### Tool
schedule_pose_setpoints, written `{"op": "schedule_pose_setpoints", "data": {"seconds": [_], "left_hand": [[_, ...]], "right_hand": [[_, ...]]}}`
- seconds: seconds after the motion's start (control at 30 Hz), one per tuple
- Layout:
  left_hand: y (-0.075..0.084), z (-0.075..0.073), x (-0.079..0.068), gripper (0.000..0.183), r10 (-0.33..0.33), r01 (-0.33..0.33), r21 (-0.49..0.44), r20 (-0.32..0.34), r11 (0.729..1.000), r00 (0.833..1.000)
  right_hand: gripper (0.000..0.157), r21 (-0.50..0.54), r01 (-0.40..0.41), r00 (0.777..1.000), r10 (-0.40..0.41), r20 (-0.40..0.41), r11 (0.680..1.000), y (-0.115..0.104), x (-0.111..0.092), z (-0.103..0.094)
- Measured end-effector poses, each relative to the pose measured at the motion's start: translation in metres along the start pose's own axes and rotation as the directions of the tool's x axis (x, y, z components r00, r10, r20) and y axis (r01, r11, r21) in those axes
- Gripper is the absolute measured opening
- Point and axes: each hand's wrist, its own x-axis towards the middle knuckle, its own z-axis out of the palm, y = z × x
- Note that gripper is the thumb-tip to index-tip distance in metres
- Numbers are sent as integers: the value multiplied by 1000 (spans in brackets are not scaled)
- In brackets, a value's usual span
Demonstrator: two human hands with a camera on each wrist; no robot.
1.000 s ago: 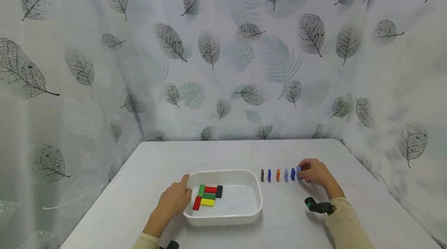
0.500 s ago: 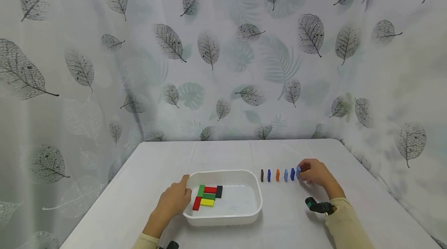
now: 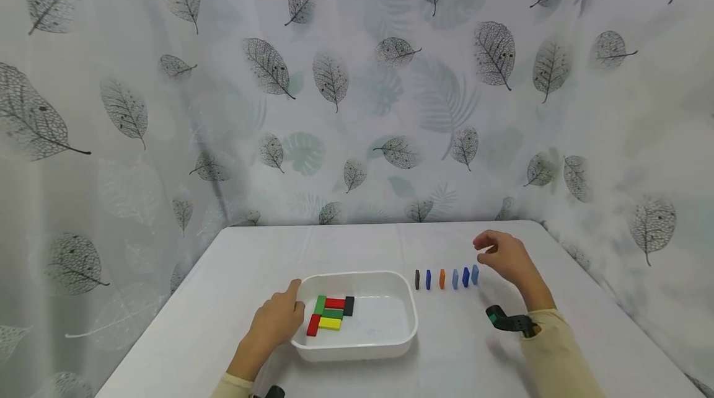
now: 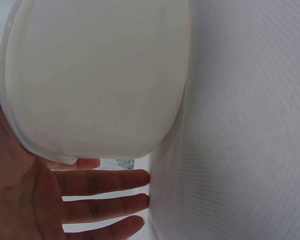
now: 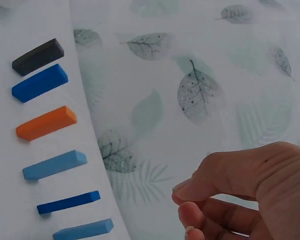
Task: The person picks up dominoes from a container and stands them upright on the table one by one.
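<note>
My left hand (image 3: 276, 318) rests against the left side of a white plastic tray (image 3: 357, 351), its index finger along the rim. In the left wrist view the other fingers (image 4: 97, 182) reach straight down beside the tray wall to the table. Above the far right of the table hovers my right hand (image 3: 506, 258), thumb and index finger apart and holding nothing. Just below it a light blue domino (image 3: 475, 274) stands upright, ending a spaced row with a dark blue domino (image 3: 465, 277), another light blue one, an orange domino (image 5: 46, 123), a blue one and a dark brown domino (image 5: 38, 57).
Inside the tray several flat blocks lie at the left, among them a yellow block (image 3: 330, 324) and a black block (image 3: 349, 306). A leaf-printed curtain (image 3: 357, 88) hangs behind the white table (image 3: 268, 255). Black camera mounts sit at both wrists.
My right hand has let go of the light blue domino at the row's right end and risen up and away. The domino stays standing. The left hand and tray hold their place.
</note>
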Motion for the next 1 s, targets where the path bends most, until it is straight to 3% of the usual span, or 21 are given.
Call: {"op": "schedule_pose_setpoints", "data": {"seconds": [0.2,0.33,0.43,0.8,1.0], "left_hand": [[-2,-1,1,52,-1,1,-2,-8,1000,1000],[-4,1,2,52,-4,4,-3,-6,1000,1000],[-3,2,3,52,-7,6,-11,-8,1000,1000],[-2,1,6,51,-16,16,5,-9,1000,1000],[-3,2,5,51,-27,27,-4,10,1000,1000]], "right_hand": [[19,-2,94,987,-93,-132,996,-37,0,10],[16,-17,207,955,-206,-215,978,-67,-3,25],[14,-28,276,933,-275,-233,961,-86,-6,35],[16,6,404,915,-403,-34,915,-131,-15,88],[14,-13,376,921,-372,112,926,-143,-23,121]]}}
